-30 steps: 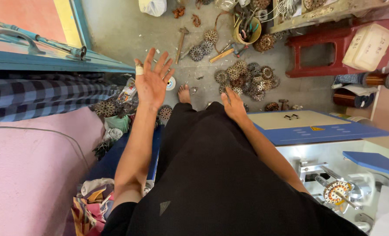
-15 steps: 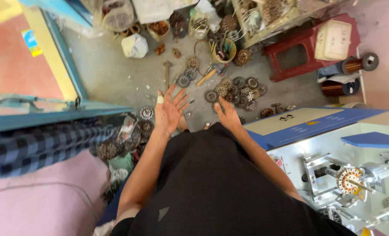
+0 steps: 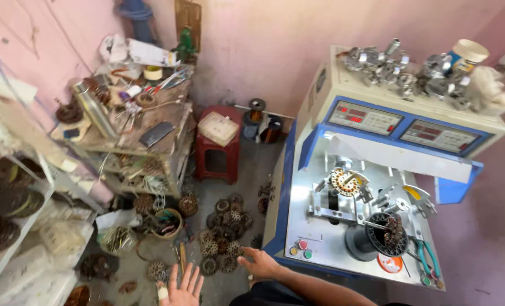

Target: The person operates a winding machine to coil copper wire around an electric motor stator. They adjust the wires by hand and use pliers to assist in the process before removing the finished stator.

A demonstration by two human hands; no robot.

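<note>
Hands empty: left hand (image 3: 180,286) spread wide, right hand (image 3: 259,263) open, just beside stator cores (image 3: 223,235) on floor (image 3: 247,187) ahead.

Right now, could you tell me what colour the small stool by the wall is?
The stool is red, with a pale flat box resting on top. It shows best in the head view.

Single head view, high, looking forward-down over floor (image 3: 252,170), machine (image 3: 371,209) near right
</note>
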